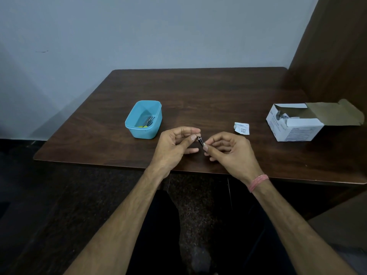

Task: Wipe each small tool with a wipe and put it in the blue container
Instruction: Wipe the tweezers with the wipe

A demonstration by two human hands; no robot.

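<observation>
Both hands meet just right of the blue container (143, 119): the left hand (174, 144) pinches one end of a small metal tool (200, 141), steadying it, while the right hand (228, 150) pinches the other end, seemingly to wipe it.

The table (198, 92) is dark grained wood with a dull sheen, the blue container (137, 124) smooth plastic, the box (296, 130) matt card.

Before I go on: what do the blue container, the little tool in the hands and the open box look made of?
Blue container: looks like plastic, smooth and slightly translucent, with a moulded rim.
Small tool, pinched between left hand and right hand: probably metal, dark with a shiny glint; too small to be sure.
Open box: cardboard, printed white outside, dull brown inside its flap.
</observation>
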